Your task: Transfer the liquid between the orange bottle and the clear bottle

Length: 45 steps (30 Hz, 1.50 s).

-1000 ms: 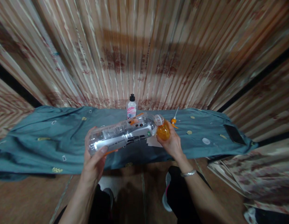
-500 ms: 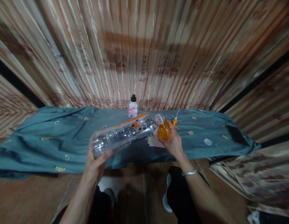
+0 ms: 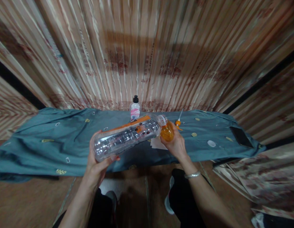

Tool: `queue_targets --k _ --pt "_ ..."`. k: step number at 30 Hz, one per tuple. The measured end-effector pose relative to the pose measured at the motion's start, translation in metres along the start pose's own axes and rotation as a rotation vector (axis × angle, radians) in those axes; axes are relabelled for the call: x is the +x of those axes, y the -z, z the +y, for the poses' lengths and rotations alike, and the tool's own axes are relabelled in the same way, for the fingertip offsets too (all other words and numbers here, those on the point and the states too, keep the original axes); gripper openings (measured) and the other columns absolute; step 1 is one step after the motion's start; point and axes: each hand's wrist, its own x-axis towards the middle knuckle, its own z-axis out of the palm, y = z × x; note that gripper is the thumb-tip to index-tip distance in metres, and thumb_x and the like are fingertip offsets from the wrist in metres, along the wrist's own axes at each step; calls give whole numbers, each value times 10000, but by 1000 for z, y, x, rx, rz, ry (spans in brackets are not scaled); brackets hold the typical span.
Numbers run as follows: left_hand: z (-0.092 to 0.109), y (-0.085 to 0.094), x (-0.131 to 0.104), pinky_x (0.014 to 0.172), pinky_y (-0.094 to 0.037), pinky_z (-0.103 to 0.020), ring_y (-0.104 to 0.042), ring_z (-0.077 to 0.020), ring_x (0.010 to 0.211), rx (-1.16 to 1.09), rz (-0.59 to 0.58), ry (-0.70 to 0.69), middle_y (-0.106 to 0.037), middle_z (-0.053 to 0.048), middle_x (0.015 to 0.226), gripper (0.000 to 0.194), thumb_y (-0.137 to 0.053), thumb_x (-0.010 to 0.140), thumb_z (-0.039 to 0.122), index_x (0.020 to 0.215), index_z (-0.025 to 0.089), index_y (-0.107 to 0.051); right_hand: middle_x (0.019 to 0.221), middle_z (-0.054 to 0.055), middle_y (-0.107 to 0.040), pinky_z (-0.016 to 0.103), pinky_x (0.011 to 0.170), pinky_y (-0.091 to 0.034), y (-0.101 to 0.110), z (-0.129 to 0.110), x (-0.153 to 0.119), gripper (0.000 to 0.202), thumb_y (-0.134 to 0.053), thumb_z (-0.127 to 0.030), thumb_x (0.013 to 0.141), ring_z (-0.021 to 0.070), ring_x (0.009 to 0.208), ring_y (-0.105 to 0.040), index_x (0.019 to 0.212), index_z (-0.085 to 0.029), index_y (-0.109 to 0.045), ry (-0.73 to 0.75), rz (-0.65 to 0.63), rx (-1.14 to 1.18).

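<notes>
I've got a large clear plastic bottle [image 3: 123, 139] on my feed, held up slantwise, base lower left, neck upper right, orange strip and dark-dotted orange patch on its label. Small rounded orange see-through bottle [image 3: 167, 132] right at its neck end; I can't tell if the mouths touch.

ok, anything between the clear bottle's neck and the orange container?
Nothing visible. The left hand holds the clear bottle with its neck end at the orange container in the right hand; can't tell if they touch.
</notes>
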Motion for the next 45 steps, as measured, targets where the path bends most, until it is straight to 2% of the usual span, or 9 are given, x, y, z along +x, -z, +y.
queue_targets --k 8,13,19,22,26,29,35,42,45 --pt "-3 1 0 558 -580 -252 -712 -264 966 -27 -6 -19 -692 -72 1329 843 -998 618 324 1388 339 -656 1533 165 -689 539 1174 -586 -2 -1 -2 850 -780 -377 799 343 1380 -703 1577 -194 -491 -22 0 7" --pt "-2 1 1 541 -588 -250 -696 -228 880 -35 43 1 -704 -57 1243 816 -1013 603 317 1350 323 -685 1523 178 -694 532 1169 -593 -5 1 -2 869 -791 -374 796 347 1384 -702 1583 -173 -482 23 19 1" --pt "-4 4 3 523 -601 -232 -710 -180 771 -84 50 48 -744 -18 1122 639 -998 640 322 1227 277 -751 1539 176 -681 530 1185 -583 -7 2 -2 874 -791 -367 806 345 1404 -687 1597 -175 -473 49 12 12" --pt "-3 4 6 479 -595 -234 -728 -186 718 -114 53 40 -774 -5 1044 648 -1019 599 330 1191 272 -761 1540 177 -681 530 1183 -585 -6 2 -3 864 -790 -359 807 345 1399 -691 1593 -177 -483 41 11 20" --pt "0 -1 10 433 -596 -266 -726 -204 607 -114 55 104 -791 7 880 765 -1061 492 377 1185 262 -760 1547 166 -677 529 1179 -589 -5 2 -4 871 -799 -348 801 345 1402 -689 1598 -195 -483 27 6 33" --pt "1 -2 12 424 -586 -257 -733 -212 573 -130 83 129 -788 13 793 772 -1069 451 394 1144 242 -766 1530 157 -691 527 1166 -598 -3 1 -3 863 -801 -357 803 343 1383 -702 1593 -203 -489 18 9 35" --pt "0 7 13 492 -628 -274 -768 -218 609 -91 -15 126 -825 -3 866 674 -1023 579 380 1185 235 -765 1514 157 -704 508 1161 -603 0 0 -2 815 -786 -369 816 332 1368 -714 1563 -191 -511 28 27 41" --pt "0 0 13 456 -610 -256 -751 -212 555 -89 38 147 -818 -11 774 596 -1034 507 401 1016 209 -791 1497 149 -717 518 1139 -616 0 1 -2 802 -787 -377 816 343 1347 -725 1553 -208 -518 17 34 34" --pt "1 -3 13 426 -592 -246 -735 -207 520 -99 66 137 -808 -6 740 633 -1049 453 429 989 210 -793 1509 163 -705 527 1145 -611 0 2 -3 816 -794 -378 822 351 1362 -714 1564 -198 -507 28 40 32"
